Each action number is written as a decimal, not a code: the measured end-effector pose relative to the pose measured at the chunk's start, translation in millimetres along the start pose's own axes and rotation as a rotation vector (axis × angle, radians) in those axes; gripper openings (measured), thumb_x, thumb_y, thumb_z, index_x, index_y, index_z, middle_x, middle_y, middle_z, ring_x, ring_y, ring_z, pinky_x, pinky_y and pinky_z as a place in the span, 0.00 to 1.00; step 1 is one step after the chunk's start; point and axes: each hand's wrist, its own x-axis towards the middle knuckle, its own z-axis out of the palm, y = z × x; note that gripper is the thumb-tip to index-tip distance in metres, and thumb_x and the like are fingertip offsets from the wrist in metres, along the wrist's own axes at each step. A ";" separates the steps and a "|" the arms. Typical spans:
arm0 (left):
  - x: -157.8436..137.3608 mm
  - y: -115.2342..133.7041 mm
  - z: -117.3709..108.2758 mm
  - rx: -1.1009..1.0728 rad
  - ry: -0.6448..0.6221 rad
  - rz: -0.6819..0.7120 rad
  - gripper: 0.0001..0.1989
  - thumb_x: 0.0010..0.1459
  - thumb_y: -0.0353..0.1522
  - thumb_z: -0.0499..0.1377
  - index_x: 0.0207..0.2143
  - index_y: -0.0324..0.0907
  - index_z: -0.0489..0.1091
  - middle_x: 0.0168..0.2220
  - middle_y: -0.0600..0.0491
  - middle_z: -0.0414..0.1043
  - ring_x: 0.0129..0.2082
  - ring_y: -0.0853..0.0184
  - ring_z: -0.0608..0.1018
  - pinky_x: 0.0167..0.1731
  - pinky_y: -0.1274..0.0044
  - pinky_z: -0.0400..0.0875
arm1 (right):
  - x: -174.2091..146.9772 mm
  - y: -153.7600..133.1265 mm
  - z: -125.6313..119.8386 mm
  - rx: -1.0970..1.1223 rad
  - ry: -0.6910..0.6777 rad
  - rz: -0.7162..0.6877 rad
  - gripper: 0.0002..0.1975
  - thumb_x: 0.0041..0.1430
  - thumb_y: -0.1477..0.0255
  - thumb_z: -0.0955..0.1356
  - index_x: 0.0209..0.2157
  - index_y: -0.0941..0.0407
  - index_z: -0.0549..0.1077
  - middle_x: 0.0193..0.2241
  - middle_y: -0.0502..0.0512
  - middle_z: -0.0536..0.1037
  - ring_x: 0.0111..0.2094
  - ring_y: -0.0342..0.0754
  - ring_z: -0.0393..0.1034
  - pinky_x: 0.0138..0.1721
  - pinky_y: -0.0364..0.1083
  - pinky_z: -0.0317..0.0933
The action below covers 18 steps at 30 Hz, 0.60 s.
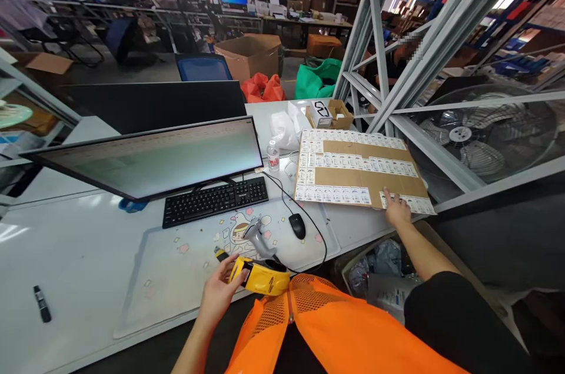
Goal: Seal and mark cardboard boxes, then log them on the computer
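Observation:
My left hand (223, 286) is closed around a yellow plastic device (267, 280) with dark print and a black part, held at the desk's front edge against my orange vest. Its exact kind is unclear. Just behind it lies a grey barcode scanner (258, 239). The tip of a yellow-and-black tool (220, 253) shows beside my left fingers. On the right, my right hand (397, 209) rests with fingers apart on the near right part of a flat cardboard sheet (344, 177). Rows of white labels (333, 194) cover much of this sheet, with bare brown strips between.
A keyboard (216, 202) sits before a wide monitor (154, 156); a mouse (297, 226) and bottle (273, 156) stand nearby. A black marker (42, 303) lies at left. Metal shelving (379, 39) and a fan (461, 134) border the right; a bin (353, 274) sits below.

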 end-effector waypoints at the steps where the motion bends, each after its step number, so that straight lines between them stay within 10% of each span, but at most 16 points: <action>1: 0.8 1.9 -0.5 0.000 -0.002 -0.007 0.47 0.45 0.60 0.74 0.59 0.40 0.75 0.53 0.38 0.84 0.54 0.47 0.86 0.52 0.62 0.85 | 1.3 1.6 -2.5 -0.010 -0.002 -0.011 0.42 0.72 0.77 0.60 0.83 0.47 0.46 0.75 0.76 0.60 0.65 0.66 0.71 0.61 0.58 0.68; 18: 43.5 65.9 22.9 0.066 -0.195 0.088 0.39 0.46 0.52 0.73 0.58 0.42 0.78 0.51 0.40 0.84 0.52 0.47 0.86 0.49 0.62 0.84 | -84.8 29.9 -113.7 -0.134 0.015 -0.010 0.40 0.72 0.77 0.56 0.82 0.61 0.43 0.48 0.79 0.80 0.45 0.65 0.83 0.50 0.59 0.73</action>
